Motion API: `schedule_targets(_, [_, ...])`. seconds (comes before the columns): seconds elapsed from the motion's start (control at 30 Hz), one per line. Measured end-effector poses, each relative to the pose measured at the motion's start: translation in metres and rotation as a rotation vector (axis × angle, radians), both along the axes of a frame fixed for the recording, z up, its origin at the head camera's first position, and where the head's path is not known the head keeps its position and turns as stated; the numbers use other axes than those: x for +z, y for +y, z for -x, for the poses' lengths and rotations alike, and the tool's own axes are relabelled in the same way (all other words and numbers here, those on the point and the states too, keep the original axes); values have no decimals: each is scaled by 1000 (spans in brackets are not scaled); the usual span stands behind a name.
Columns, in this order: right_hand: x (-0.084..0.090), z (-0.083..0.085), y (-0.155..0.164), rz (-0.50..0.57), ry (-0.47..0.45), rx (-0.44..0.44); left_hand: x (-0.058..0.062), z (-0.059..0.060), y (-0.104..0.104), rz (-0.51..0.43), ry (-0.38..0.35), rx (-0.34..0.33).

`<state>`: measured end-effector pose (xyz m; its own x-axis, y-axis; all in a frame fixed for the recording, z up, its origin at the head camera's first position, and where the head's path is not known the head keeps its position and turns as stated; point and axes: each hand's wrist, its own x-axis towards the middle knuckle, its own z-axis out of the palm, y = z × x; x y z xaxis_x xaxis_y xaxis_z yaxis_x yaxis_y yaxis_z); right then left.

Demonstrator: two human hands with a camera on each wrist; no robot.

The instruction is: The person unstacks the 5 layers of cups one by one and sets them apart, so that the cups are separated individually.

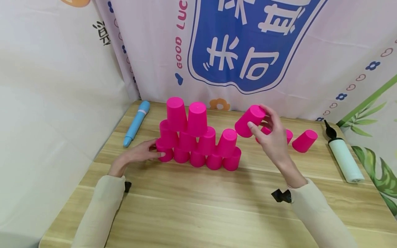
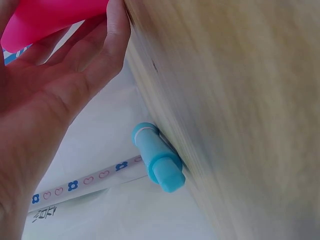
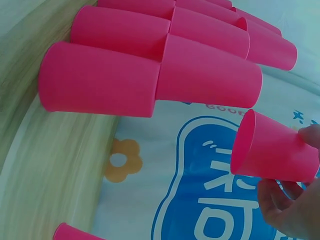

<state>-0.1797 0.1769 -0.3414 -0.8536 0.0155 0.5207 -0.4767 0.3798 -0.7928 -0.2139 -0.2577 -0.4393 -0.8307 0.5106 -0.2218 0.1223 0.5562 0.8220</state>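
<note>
On the wooden table (image 1: pixel 192 206) stands a pink cup pyramid (image 1: pixel 195 137), upturned so each cup bridges two below. The left hand (image 1: pixel 139 153), fingers straight, steadies its bottom-left cup; the right hand (image 1: pixel 273 134) grips a tilted pink cup (image 1: pixel 249 120) aloft, just right of the stack

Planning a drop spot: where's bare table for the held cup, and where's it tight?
Bare: the table's front strip before the cup stack, between both sleeves; also left rear between stack and blue pen. Crowded: behind the right hand holding the cup, where loose cups lie beside the pump.
</note>
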Motion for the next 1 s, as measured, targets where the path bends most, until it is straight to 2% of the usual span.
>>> schedule_targets(0.27, [-4, -1, 15, 79, 40, -23, 0, -1, -1, 4, 0, 5])
schedule_targets(0.47, [-10, -1, 35, 94, 12, -111, 0, 0, -1, 10, 18, -5])
schedule_targets(0.7, [-33, -1, 58, 73, -65, -219, 1, 0, -1, 17, 27, -5])
schedule_targets(1.0, [-66, -7, 80, 98, -184, -272, 1, -1, 0, 18, 19, -5])
